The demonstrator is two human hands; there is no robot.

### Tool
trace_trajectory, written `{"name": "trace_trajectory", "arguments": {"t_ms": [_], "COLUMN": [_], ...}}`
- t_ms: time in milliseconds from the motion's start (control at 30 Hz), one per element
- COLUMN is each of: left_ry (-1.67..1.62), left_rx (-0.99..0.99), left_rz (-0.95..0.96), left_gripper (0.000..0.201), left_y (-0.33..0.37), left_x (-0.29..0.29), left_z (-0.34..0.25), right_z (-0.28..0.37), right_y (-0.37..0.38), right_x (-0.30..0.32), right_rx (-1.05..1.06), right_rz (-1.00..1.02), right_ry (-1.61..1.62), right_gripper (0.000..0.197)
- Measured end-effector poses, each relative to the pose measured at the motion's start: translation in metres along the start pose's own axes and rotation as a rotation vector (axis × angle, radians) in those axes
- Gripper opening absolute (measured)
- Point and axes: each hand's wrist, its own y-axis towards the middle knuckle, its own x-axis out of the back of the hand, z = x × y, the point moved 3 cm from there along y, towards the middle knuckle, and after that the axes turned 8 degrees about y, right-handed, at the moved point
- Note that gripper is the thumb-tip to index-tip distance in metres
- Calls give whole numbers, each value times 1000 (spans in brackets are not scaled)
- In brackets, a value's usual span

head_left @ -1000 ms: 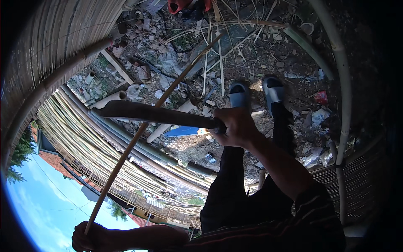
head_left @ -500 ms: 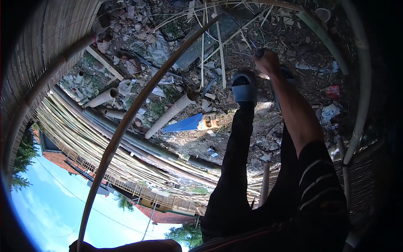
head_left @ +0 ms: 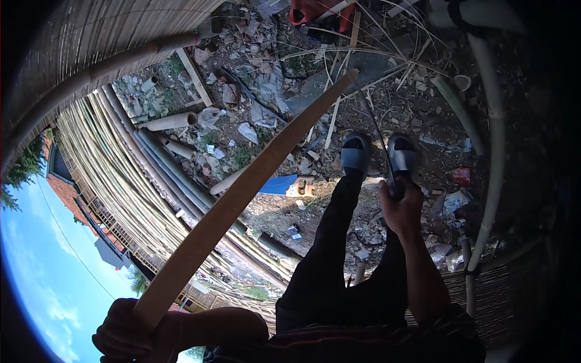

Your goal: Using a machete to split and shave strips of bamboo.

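Note:
My left hand (head_left: 130, 333), at the lower left, is closed round the near end of a long flat strip of wood or bamboo (head_left: 236, 187). The strip slants up and away to the right, its far end over the littered ground. My right hand (head_left: 402, 206) grips the black handle of a long, thin, dark-bladed tool (head_left: 380, 130) in front of my right shin. Its narrow blade points away from me, between my sandals, and its tip comes close to the strip's far end. Whether it is a machete seen edge-on I cannot tell.
A blue-bladed handsaw (head_left: 281, 186) lies on the ground left of my feet, partly behind the strip. Bamboo poles (head_left: 166, 163) lie in rows at left, beside a slatted bamboo wall (head_left: 103, 36). Thin split strips (head_left: 333, 109) and a red bag (head_left: 321, 13) lie ahead.
My right hand has drawn back toward me with the tool. My left hand has come further into view, and the strip now shows its broad face. The view has shifted.

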Motion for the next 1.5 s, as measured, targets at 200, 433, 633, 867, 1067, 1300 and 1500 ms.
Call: {"name": "trace_trajectory", "arguments": {"t_ms": [200,433,633,867,1067,1300,1500], "left_ry": [-116,110,-196,28,-94,29,95], "left_rx": [63,83,38,137,93,155,46], "left_rz": [5,-51,14,90,71,162,-88], "left_gripper": [32,37,33,37,32,35,38], "left_y": [-39,-45,-61,-59,-59,-47,-44], "left_x": [13,14,35,44,66,84,71], "left_z": [-28,-23,-22,-29,-23,-15,-11], "right_z": [142,101,94,33,52,3,-55], "right_y": [-83,-56,-56,0,-21,32,121], "right_x": [-6,-29,-24,-61,-60,-78,-81], "right_rx": [831,441,700,439,681,395,186], "right_rz": [414,409,450,242,516,336,127], "right_ry": [187,43,12,68,-51,-23,-110], "right_gripper": [20,24,23,17,27,19,16]}}
